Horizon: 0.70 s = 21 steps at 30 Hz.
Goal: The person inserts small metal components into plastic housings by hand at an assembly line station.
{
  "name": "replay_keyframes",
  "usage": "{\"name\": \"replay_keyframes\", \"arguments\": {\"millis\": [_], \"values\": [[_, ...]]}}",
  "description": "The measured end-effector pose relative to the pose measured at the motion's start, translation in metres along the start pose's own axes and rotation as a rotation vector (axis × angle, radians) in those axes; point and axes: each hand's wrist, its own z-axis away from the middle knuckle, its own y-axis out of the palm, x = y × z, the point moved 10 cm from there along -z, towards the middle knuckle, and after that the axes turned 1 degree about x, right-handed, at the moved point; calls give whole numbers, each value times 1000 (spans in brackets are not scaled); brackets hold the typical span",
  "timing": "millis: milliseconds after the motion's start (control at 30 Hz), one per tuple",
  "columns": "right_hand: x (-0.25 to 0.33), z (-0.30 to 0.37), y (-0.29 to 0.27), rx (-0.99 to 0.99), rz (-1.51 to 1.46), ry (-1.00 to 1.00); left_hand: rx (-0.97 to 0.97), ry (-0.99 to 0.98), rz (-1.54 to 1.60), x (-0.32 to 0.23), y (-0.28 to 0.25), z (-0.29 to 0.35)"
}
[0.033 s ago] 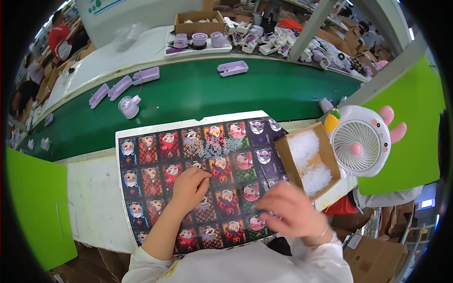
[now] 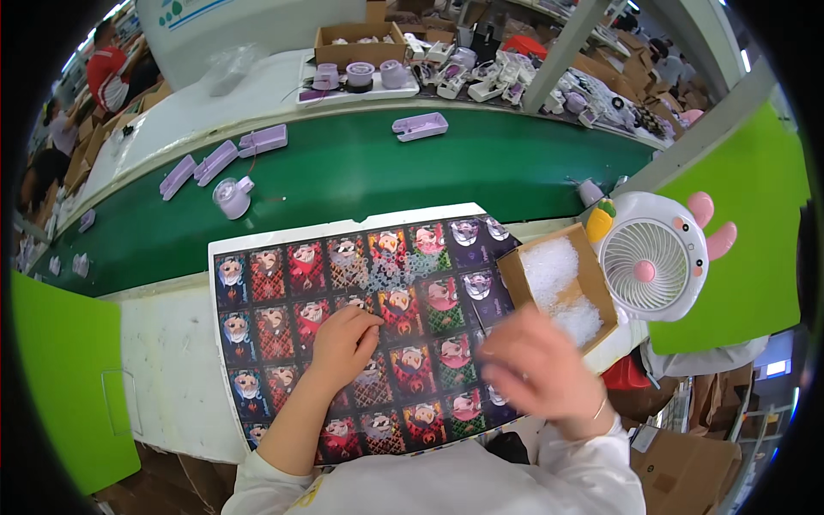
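Observation:
My left hand (image 2: 345,339) rests on a dark mat (image 2: 330,375) printed with rows of cartoon characters. Its fingers are curled, thumb and forefinger together; whatever they may hold is too small to make out. Just beyond those fingertips lies a loose scatter of small, pale, translucent rings (image 2: 396,271). My right hand (image 2: 542,365) is above the mat's right side, smeared by motion, so its grip cannot be read. Near its fingers a thin metal rod-like tool (image 2: 479,318) appears to lie on the mat. Beside it stands an open cardboard box (image 2: 607,296) holding small clear pieces (image 2: 551,264).
A white rabbit-eared fan (image 2: 650,253) stands right of the box. Behind the mat runs a green conveyor belt (image 2: 335,163) carrying purple plastic shells (image 2: 421,126) and a round purple part (image 2: 232,198). Bright green panels (image 2: 73,378) flank the bench. A person in red (image 2: 107,64) sits far left.
My right hand has shifted slightly to the right, toward the cardboard box. My left hand keeps its place on the mat. The whole view has moved a little.

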Motion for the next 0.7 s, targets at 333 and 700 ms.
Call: {"name": "replay_keyframes", "arguments": {"millis": [333,700], "values": [[-357,-72,-108,46,887,1086,15,17,-4,-4,-2,-5],[-472,10,-119,219,1165,1670,-2,27,-24,1,1,-1]]}}
